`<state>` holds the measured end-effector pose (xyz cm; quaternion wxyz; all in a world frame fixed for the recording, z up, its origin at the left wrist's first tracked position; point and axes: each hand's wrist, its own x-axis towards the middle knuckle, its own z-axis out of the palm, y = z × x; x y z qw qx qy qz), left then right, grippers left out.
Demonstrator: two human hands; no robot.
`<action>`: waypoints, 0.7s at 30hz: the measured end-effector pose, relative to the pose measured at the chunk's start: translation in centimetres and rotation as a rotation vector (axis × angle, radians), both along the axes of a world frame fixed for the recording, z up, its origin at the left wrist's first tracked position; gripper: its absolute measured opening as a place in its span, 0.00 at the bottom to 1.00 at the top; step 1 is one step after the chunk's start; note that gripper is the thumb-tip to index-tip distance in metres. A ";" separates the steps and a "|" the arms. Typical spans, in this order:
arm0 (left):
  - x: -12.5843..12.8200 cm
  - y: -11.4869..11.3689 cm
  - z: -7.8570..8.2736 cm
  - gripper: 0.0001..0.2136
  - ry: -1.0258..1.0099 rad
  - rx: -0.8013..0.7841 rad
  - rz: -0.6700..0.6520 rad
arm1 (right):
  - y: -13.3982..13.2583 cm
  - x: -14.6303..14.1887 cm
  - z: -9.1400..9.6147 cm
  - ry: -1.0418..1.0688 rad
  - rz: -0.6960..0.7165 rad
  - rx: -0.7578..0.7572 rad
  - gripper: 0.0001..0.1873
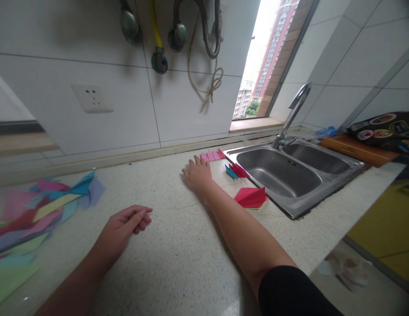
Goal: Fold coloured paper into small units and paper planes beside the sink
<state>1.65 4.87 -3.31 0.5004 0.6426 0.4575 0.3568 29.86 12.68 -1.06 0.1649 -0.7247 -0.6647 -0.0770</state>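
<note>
My right hand (197,173) is stretched far across the speckled counter (178,259), fingers flat and open, its tips next to a row of small pink folded paper pieces (212,155). It holds nothing. Just right of it lie teal and red folded pieces (236,170) and a larger red folded paper (252,197) near the sink's edge. My left hand (125,226) rests on the counter nearer to me, fingers loosely curled, empty. A spread of coloured paper sheets (33,219) lies to its left.
A double steel sink (291,173) with a tap (294,109) sits at the right. Beyond it lie a wooden board (356,149) and a dark packet (385,129). A wall socket (91,98) and hanging hoses (207,39) are on the tiled wall. The counter's front edge runs at the lower right.
</note>
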 end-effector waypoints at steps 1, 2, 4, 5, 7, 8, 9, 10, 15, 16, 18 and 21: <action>0.0 0.0 0.0 0.17 -0.012 -0.002 -0.002 | -0.5 -0.9 0.8 -0.020 0.049 0.011 0.29; 0.1 0.0 0.0 0.17 -0.024 -0.004 -0.003 | -1.1 -2.0 1.7 -0.043 0.112 0.014 0.27; 0.2 -0.1 -0.1 0.16 -0.041 -0.009 -0.005 | -2.7 -4.4 3.6 -0.085 0.263 0.026 0.23; 0.2 -0.1 -0.1 0.16 -0.050 -0.010 -0.003 | -3.7 -5.7 4.5 -0.098 0.338 0.030 0.22; 0.2 -0.1 -0.1 0.14 -0.068 -0.006 -0.007 | -6.1 -8.3 6.1 -0.113 0.472 0.010 0.20; 0.2 -0.1 -0.1 0.13 -0.079 0.002 -0.005 | -7.5 -9.6 6.7 -0.115 0.527 -0.010 0.19; 0.2 -0.2 -0.1 0.11 -0.093 0.013 0.006 | -8.9 -10.7 7.1 -0.117 0.574 -0.026 0.18; 0.2 -0.2 0.0 0.09 -0.105 0.027 0.025 | -10.3 -11.7 7.4 -0.115 0.611 -0.023 0.17; 0.2 -0.3 0.6 0.05 -0.119 0.103 0.038 | -15.4 -13.5 6.5 -0.081 0.738 0.061 0.17; 0.2 -0.4 0.7 0.05 -0.129 0.104 0.007 | -15.8 -13.3 6.1 -0.061 0.732 0.071 0.17; 0.4 -0.5 0.8 0.06 -0.153 0.090 -0.042 | -15.8 -12.6 5.1 -0.004 0.679 0.078 0.16; 0.5 -0.6 0.7 0.08 -0.146 0.054 -0.066 | -14.5 -11.4 3.5 0.106 0.599 0.076 0.15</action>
